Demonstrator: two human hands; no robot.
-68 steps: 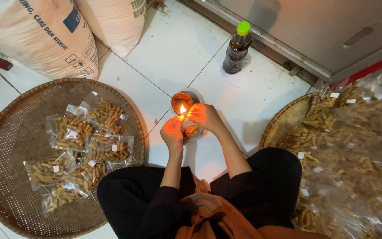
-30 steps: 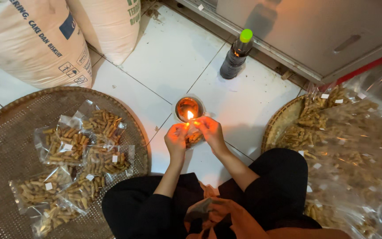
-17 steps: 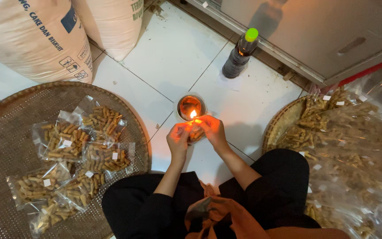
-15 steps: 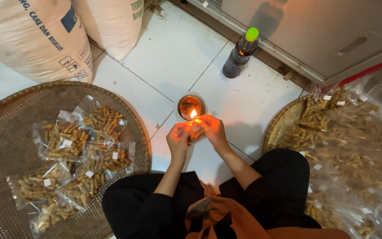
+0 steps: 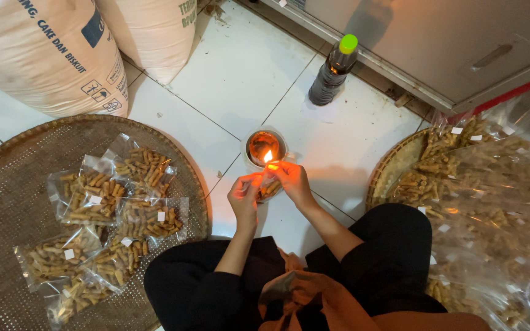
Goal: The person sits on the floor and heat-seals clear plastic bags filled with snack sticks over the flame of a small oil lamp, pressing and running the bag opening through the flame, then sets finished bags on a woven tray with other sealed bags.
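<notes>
Both hands, left hand (image 5: 245, 197) and right hand (image 5: 292, 181), pinch a small snack bag (image 5: 269, 187) closed, its top edge now nearer the lamp (image 5: 265, 148) flame than 2 seconds ago; sealing appears underway. Sealed bags (image 5: 102, 214) fill the left woven tray (image 5: 7, 202).

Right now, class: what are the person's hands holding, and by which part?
Both hands, left and right, pinch the top edge of a small clear snack bag beside the flame.

Dark bottle (image 5: 334, 72), flour sacks (image 5: 50, 52), woven tray (image 5: 7, 184)
</notes>
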